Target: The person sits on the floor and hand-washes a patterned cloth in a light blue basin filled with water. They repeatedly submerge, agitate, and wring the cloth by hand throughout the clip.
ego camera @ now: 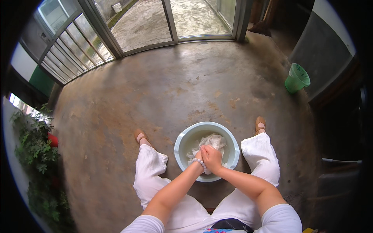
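A pale blue plastic basin (178, 148) stands on the floor between my feet, with cloudy water in it. Wet, whitish thin cloth (215, 141) lies bunched in the water. My right hand (211, 158) is curled against my left hand (199, 155), both over the middle of the basin. Cloth shows just beyond the fingers and also below the wrists. A beaded bracelet (201, 162) circles my left wrist. The right hand covers most of the left, and whether cloth is caught between them is hidden.
My legs in white trousers (259, 154) flank the basin. A green plastic bin (296, 78) stands by the right wall. Leafy plants (38, 145) and a red pot (52, 140) line the left side. Glass sliding doors (172, 20) are ahead, across the concrete floor (163, 87).
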A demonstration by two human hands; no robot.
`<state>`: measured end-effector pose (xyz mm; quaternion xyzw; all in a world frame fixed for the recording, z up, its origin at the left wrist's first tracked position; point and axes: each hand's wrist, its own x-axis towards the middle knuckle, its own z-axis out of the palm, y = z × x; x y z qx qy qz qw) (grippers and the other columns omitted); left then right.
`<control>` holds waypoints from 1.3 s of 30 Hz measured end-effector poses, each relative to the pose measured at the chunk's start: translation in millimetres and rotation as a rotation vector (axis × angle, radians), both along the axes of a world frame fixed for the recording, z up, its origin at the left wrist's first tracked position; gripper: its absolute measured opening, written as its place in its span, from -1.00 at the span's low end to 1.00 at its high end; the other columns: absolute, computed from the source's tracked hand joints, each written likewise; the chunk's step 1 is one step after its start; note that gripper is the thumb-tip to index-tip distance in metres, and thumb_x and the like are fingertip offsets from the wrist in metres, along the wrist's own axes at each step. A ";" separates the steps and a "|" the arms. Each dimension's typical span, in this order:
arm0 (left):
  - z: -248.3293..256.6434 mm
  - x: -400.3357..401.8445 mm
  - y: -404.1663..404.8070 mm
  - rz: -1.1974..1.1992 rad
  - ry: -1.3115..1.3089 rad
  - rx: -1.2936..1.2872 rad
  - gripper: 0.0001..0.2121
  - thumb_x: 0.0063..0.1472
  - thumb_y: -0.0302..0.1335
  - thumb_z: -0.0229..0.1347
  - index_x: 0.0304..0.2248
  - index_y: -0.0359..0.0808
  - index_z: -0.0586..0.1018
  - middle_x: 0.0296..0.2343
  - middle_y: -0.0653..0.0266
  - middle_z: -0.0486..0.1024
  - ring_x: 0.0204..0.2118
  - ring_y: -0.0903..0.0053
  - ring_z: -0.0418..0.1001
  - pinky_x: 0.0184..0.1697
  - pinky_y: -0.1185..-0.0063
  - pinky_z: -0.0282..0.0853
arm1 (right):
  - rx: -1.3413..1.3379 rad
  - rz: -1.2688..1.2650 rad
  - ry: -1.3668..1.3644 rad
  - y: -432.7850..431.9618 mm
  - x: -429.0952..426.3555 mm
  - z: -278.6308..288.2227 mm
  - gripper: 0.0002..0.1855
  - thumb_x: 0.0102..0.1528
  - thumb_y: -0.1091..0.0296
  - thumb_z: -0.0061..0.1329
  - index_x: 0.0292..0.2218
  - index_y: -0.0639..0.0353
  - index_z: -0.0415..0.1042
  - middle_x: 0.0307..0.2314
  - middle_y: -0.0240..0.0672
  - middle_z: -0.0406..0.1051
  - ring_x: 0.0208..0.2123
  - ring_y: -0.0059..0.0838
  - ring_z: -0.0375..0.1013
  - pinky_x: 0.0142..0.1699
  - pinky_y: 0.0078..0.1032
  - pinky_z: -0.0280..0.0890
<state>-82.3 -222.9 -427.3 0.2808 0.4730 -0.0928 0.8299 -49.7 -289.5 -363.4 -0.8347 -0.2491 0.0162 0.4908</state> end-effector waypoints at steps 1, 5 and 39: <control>-6.5 1.8 2.5 -0.017 0.007 -0.012 -0.62 0.21 -0.16 -0.14 -0.24 -0.32 0.47 -0.38 0.20 0.46 -0.44 0.48 0.37 -0.44 0.48 0.32 | 0.011 0.032 0.041 -2.2 -5.1 7.8 -0.67 0.14 0.17 -0.15 -0.52 0.23 0.42 -0.56 -0.03 0.40 -0.50 0.03 0.39 -0.41 -0.18 0.23; -20.7 8.2 -25.8 0.085 -0.018 -0.059 -0.55 0.18 -0.17 -0.14 -0.27 -0.49 0.47 -0.44 0.10 0.46 -0.45 0.36 0.44 -0.45 0.41 0.35 | -0.019 -0.114 0.170 -14.0 34.3 -34.0 -0.62 0.19 0.14 -0.24 -0.49 0.22 0.42 -0.50 0.00 0.40 -0.48 0.06 0.36 -0.40 -0.13 0.18; 39.6 -1.4 -15.9 -0.027 -0.006 0.100 -0.64 0.19 -0.18 -0.06 -0.28 -0.37 0.48 -0.40 0.19 0.49 -0.40 0.43 0.47 -0.43 0.46 0.39 | -0.051 -0.048 0.211 -17.1 30.7 -40.2 -0.58 0.17 0.12 -0.21 -0.61 0.22 0.37 -0.64 -0.10 0.33 -0.59 -0.03 0.34 -0.48 -0.19 0.17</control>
